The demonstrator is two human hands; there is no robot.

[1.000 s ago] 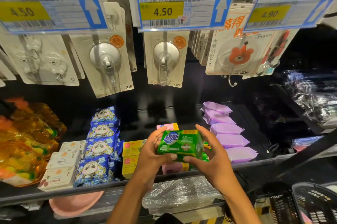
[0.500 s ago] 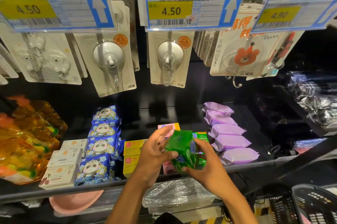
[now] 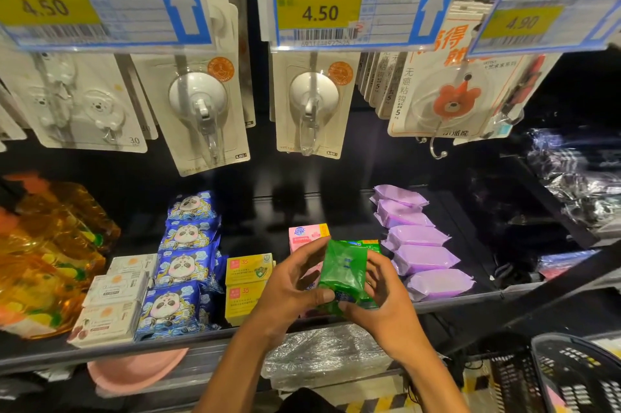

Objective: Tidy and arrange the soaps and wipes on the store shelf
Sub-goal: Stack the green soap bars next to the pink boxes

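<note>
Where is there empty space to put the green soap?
Bare shelf shows at the back, behind the pink soap box and yellow boxes, between the panda wipe packs and purple packs. Another bare patch lies right of the purple packs. Front left is crowded: white boxes sit against the panda wipe packs.

Inspector: Hands?
Clerk: Left hand (image 3: pixel 292 291) and right hand (image 3: pixel 386 301) are both gripping a green soap pack (image 3: pixel 342 271), tilting it above the shelf (image 3: pixel 470 296) edge.
Inspector: Neighbours?
Clerk: Purple wipe packs (image 3: pixel 426 258) are lying just right; a pink soap box (image 3: pixel 304 236) is standing behind.

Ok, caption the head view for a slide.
Left hand and right hand hold a green soap pack at the shelf.
</note>
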